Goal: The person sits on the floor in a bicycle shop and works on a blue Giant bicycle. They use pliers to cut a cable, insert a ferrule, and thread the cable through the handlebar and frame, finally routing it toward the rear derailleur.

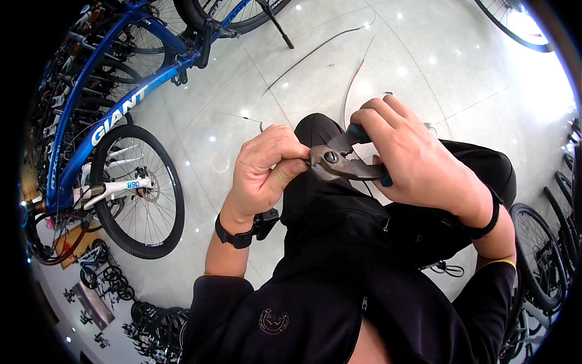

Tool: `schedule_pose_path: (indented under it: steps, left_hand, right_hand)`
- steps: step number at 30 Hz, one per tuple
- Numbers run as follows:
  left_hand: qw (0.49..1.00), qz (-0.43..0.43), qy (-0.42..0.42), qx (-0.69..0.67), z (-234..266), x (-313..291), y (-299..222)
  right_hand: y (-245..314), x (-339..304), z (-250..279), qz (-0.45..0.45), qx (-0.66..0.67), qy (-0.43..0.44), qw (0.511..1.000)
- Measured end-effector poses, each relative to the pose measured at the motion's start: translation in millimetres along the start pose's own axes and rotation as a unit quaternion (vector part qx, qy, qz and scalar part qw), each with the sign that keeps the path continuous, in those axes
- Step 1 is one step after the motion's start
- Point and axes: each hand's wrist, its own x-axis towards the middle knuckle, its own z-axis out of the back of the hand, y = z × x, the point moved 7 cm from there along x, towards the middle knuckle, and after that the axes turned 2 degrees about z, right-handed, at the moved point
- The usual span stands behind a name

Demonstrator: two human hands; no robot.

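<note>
Got a metal cutter (330,159) out front, just above the lap (321,215); gripped by the right hand (407,145), with fingers curled round the cutter's dark teal handles (357,133) and both of those spread apart; pinched together at the cutter's nose, thumb and index of the left hand (265,167), but can't tell on what, too tiny and mostly covered; can't tell about the blades either. Probably mid-job, going by both hands being at the cutter; can't confirm a finished cut, so likely some left to do. Beyond the cutter, on the floor (448,73), a long black cable (318,47), a reddish cable (351,84) and, more to the left, a short thin wire (233,115); maybe offcuts, maybe not; farther left of the cutter, a blue bike (162,77); can't spot any containers near the cutter, so no contents to report.
</note>
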Motion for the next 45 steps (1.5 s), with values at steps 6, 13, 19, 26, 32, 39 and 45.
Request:
schedule_pose_path:
  steps: [6, 13, 19, 26, 32, 39, 45]
  left_hand:
    - [1.0, -0.001, 0.005, 0.0, -0.1, -0.9, 0.8]
    - [1.0, 0.018, 0.006, -0.021, 1.9, -3.5, 4.1]
    - [1.0, -0.004, 0.017, 0.002, 0.7, -1.6, 2.0]
    - [0.999, 0.005, 0.03, -0.037, -0.5, -3.9, 7.7]
    - [0.999, 0.004, 0.02, -0.044, -0.7, -5.5, 7.3]
    - [0.999, -0.002, 0.025, -0.045, -0.2, -5.7, 8.3]
    - [0.998, 0.011, 0.028, -0.048, -0.2, -2.5, 10.1]
  right_hand:
    - [-4.9, -2.1, -5.9, 0.009, 0.074, -0.014, 0.997]
    - [-10.4, -0.9, -17.5, -0.005, 0.112, 0.008, 0.994]
    - [-15.8, 2.5, -20.2, 0.009, 0.096, -0.005, 0.995]
    - [-15.6, 4.0, -21.4, 0.033, 0.102, -0.015, 0.994]
    - [-18.3, 4.0, -25.2, 0.027, 0.105, 0.002, 0.994]
    - [-22.7, 4.8, -35.3, 0.029, 0.111, 0.016, 0.993]
    - [-24.2, 6.3, -38.3, 0.041, 0.145, 0.012, 0.988]
